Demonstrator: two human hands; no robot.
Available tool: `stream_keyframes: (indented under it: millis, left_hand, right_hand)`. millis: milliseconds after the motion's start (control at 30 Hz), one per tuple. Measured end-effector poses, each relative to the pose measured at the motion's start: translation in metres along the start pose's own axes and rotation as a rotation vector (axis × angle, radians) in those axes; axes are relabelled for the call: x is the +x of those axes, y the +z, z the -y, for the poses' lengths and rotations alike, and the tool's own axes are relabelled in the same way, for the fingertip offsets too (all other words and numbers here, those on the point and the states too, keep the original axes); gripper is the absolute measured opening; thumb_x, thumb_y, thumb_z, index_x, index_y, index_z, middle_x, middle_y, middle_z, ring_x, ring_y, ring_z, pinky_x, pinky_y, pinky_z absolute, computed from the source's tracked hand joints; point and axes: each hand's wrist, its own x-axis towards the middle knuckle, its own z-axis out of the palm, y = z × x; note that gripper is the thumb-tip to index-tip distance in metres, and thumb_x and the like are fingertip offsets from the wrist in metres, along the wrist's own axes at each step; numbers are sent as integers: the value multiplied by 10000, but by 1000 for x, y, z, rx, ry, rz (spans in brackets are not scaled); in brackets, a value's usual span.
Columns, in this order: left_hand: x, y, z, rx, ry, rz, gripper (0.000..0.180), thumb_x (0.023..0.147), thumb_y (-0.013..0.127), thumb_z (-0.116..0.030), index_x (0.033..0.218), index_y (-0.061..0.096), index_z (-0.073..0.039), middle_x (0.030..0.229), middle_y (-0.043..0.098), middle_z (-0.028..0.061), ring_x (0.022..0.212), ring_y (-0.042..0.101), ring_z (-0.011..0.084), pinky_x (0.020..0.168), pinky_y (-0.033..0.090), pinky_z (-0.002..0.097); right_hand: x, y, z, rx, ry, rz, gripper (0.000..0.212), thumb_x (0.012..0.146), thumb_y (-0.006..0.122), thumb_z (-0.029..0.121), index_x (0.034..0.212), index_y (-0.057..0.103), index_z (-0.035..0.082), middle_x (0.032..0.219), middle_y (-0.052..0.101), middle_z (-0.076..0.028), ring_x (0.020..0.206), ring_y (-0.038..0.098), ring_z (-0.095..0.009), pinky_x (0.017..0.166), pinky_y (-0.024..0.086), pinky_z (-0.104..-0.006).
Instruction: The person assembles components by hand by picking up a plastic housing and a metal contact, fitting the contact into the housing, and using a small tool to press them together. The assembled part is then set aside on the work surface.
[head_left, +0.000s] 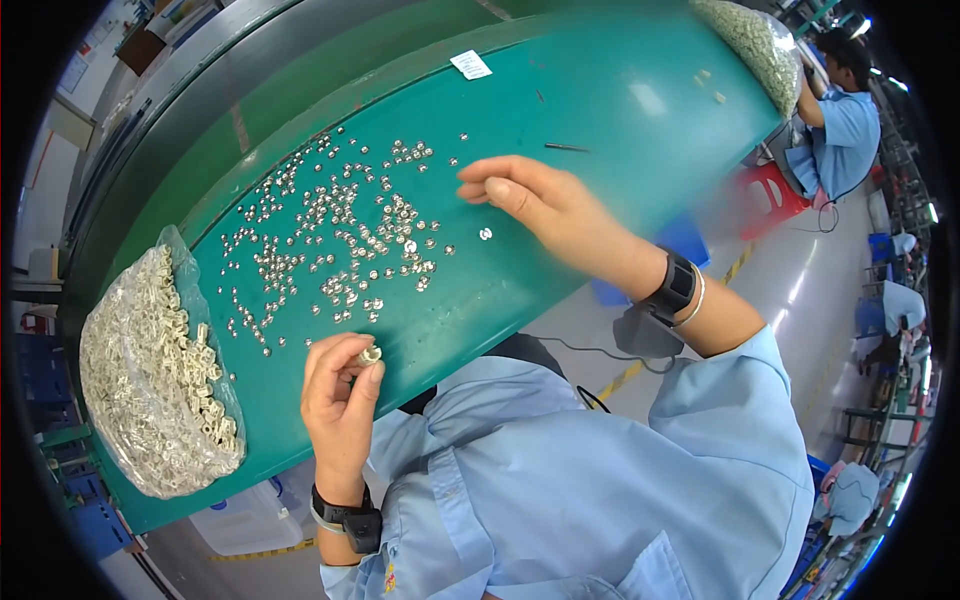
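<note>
My left hand [340,395] is near the table's front edge, pinching a small cream plastic clip [371,354] between thumb and fingertips. Further right, my right hand [530,200] hovers over the green table [480,320], its fingers stretched out and nothing visible in them. Just below it is a small ring-like silvery piece [486,234]. Left of that hand, many small shiny round metal parts [335,205] are scattered. A clear plastic bag [150,390] full of cream plastic clips lies open at the left end.
A second bag of pale parts [750,45] lies at the far right, with a few loose pieces nearby. A thin dark rod [567,148] and a white paper label [471,65] are on the table. A person in blue [840,135] sits at the right, near a red stool [768,200].
</note>
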Motion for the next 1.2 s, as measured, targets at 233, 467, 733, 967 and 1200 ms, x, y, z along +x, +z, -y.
stream_keyframes:
  millis: [233, 467, 733, 967, 1200]
  left_hand:
    - [-2, -5, 7, -149, -16, 7, 241, 877, 649, 58, 1114, 626, 22, 1127, 549, 75, 879, 577, 104, 735, 495, 234]
    - [-2, -4, 8, -161, -17, -5, 233, 881, 639, 47, 1109, 605, 14, 1128, 551, 84, 869, 580, 110, 731, 506, 233]
    - [-1, -2, 9, -241, -32, -29, 224, 897, 623, 34, 1112, 566, 10, 1148, 550, 104, 899, 624, 143, 730, 530, 248]
    - [3, 6, 0, -282, -36, -74, 216, 903, 619, 37, 1108, 558, 8, 1161, 541, 106, 909, 632, 151, 736, 541, 260]
    - [6, 17, 0, -188, 66, -77, 268, 875, 628, 89, 1121, 557, 12, 1156, 542, 102, 948, 632, 144, 797, 544, 256]
  right_hand:
    - [-10, -15, -5, -676, -13, 59, 155, 926, 612, 151, 1039, 657, 54, 936, 608, -84, 903, 617, -216, 793, 496, -336]
    - [1, -10, -2, -867, -114, 184, 124, 896, 634, 159, 986, 656, 76, 890, 586, -69, 845, 612, -254, 733, 500, -366]
    - [6, -11, 13, -1017, -121, 286, 97, 887, 633, 179, 916, 636, 86, 885, 596, -61, 826, 616, -279, 715, 498, -379]
    - [-4, -11, 20, -933, 157, 259, 122, 880, 636, 176, 932, 630, 66, 893, 621, -93, 813, 620, -269, 712, 498, -357]
    - [-11, 10, 25, -154, 483, 206, 159, 941, 637, 197, 967, 630, 40, 901, 631, 5, 815, 582, -83, 696, 479, -252]
